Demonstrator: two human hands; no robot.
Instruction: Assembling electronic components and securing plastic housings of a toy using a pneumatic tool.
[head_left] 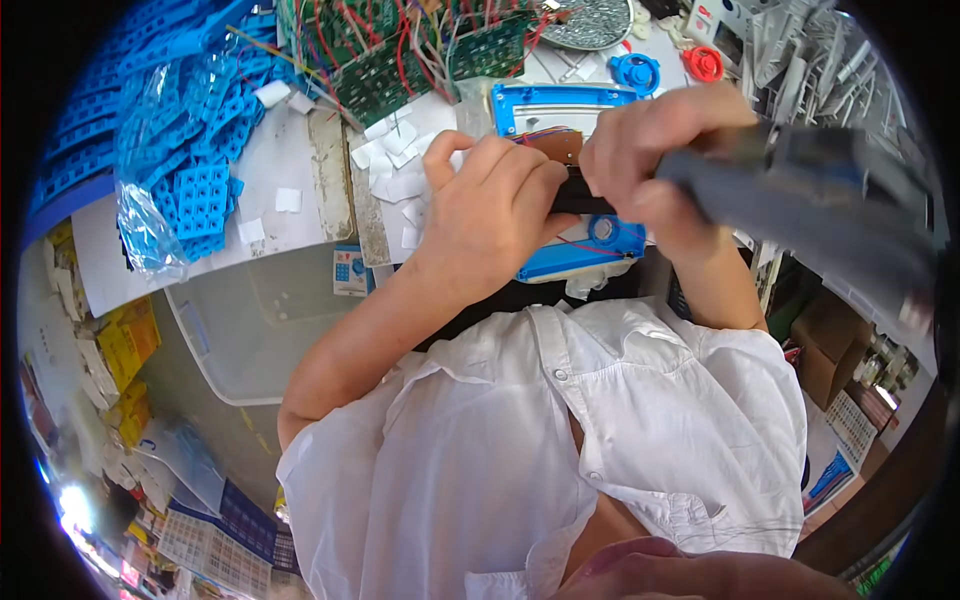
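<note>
Two bare hands meet over a blue plastic casing [580, 262] at the near edge of the worktable, in front of a white shirt [480, 430]. The left hand [500, 205] is half closed, its fingers bent over a black piece [582, 192] and its thumb below; whether it grips that piece or merely rests on it, I cannot tell. The right hand [660, 155] is closed around a dark tool [790, 195], which is blurred and stretches away to the right; its tip cannot be made out. Beneath the fingers, a brown board [557, 146] with thin wires lies within the casing, near a round part [603, 229]. Small white squares [400, 145] lie scattered just left of the casing, with green circuit boards [385, 75] and their coloured wires beyond. A blue ring [634, 73] and a red ring [704, 64] sit near a dish of small metal parts [590, 22]. Farther left, blue plastic parts [203, 197] are heaped beside clear plastic film [145, 230]; grey metal strips [820, 75] pile up at right.
</note>
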